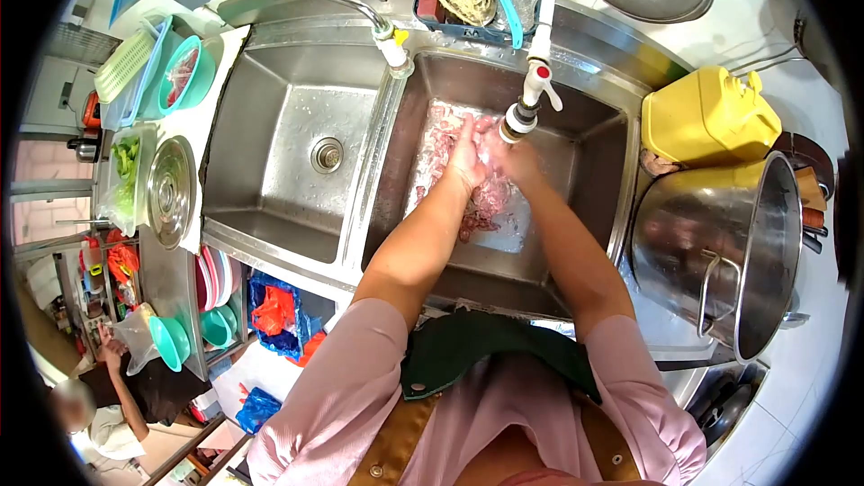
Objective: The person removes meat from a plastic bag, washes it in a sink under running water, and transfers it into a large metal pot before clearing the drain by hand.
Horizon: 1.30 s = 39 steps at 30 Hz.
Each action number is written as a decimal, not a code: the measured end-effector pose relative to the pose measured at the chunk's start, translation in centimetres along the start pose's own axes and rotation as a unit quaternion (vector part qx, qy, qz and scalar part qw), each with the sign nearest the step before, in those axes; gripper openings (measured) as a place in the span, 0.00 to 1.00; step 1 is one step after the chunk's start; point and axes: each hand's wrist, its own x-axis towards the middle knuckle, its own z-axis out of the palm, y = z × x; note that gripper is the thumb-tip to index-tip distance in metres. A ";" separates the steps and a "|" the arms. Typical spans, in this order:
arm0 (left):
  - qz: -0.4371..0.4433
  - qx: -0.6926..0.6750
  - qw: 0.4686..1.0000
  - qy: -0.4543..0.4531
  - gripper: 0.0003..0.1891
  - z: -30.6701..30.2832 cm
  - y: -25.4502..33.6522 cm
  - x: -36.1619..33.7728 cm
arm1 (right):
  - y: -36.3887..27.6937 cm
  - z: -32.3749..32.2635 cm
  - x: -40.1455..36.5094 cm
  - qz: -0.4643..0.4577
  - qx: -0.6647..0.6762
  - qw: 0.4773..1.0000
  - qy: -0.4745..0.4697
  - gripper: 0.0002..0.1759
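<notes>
1. Reddish meat pieces (486, 202) lie in the right-hand basin (589, 153), upper centre of the frame, around and below the hands.
2. Left hand (465, 157): fingers stretched toward the top of the frame, palm side against the pieces; I cannot tell whether it grips any.
3. Right hand (511, 157): just below the white tap (537, 76), fingers partly hidden; I cannot tell whether they are closed.
4. The tap's nozzle hangs right over the hands, leaving little height above the right one.
5. Leftward, the steel divider (369, 162) stands near the left hand; beyond it lies the left-hand basin (310, 108).
6. Rightward, steel floor stretches from the right forearm to the basin wall.
7. Past that edge stand the yellow jug (706, 126) and, below it, the steel pot (688, 234).
8. Both forearms cross the basin's lower edge.
</notes>
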 end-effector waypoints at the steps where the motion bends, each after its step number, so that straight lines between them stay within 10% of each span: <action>1: -0.016 0.102 0.994 0.039 0.20 0.3 -0.7 0.3 | 0.5 0.2 -1.0 -0.028 -0.082 0.996 0.018 0.13; 6: -0.166 0.135 0.966 0.144 0.17 -6.6 -6.5 -0.8 | 5.5 1.7 -6.7 -0.186 -0.244 0.948 0.083 0.10; 8: -0.227 0.147 0.947 0.172 0.16 -7.1 -7.4 -3.5 | 6.8 1.9 -9.0 0.027 -0.252 0.965 -0.065 0.11; 17: -0.180 0.269 0.921 0.216 0.14 -3.6 -5.0 -11.8 | 3.9 5.0 -13.6 0.044 -0.145 0.986 -0.076 0.11; 21: -0.106 0.384 0.912 0.104 0.13 5.1 -2.5 -14.2 | -6.2 1.8 -15.6 -0.195 -0.142 0.965 0.103 0.11; 26: -0.070 0.285 0.923 -0.248 0.06 27.1 -2.6 -22.0 | -23.9 -9.0 -22.0 -0.330 -0.114 0.922 0.165 0.05; 30: -0.093 0.343 0.824 -0.441 0.17 38.9 -7.8 -20.7 | -31.2 -17.9 -26.2 -0.240 -0.124 0.909 0.318 0.11; 33: -0.130 0.418 0.815 -0.381 0.21 42.4 -11.6 -20.2 | -31.5 -23.1 -27.0 -0.090 -0.171 0.885 0.424 0.14; 37: 0.118 0.741 0.572 -0.331 0.22 40.2 -12.6 -15.6 | -24.2 -29.0 -26.2 0.002 -0.471 0.823 0.317 0.22; 38: 0.214 0.804 0.445 -0.331 0.22 39.0 -11.8 -14.4 | -25.1 -27.3 -27.0 0.153 -0.614 0.682 0.366 0.22; 39: 0.205 0.809 0.453 -0.314 0.22 37.3 -10.2 -13.3 | -25.2 -26.7 -26.6 0.148 -0.616 0.665 0.395 0.19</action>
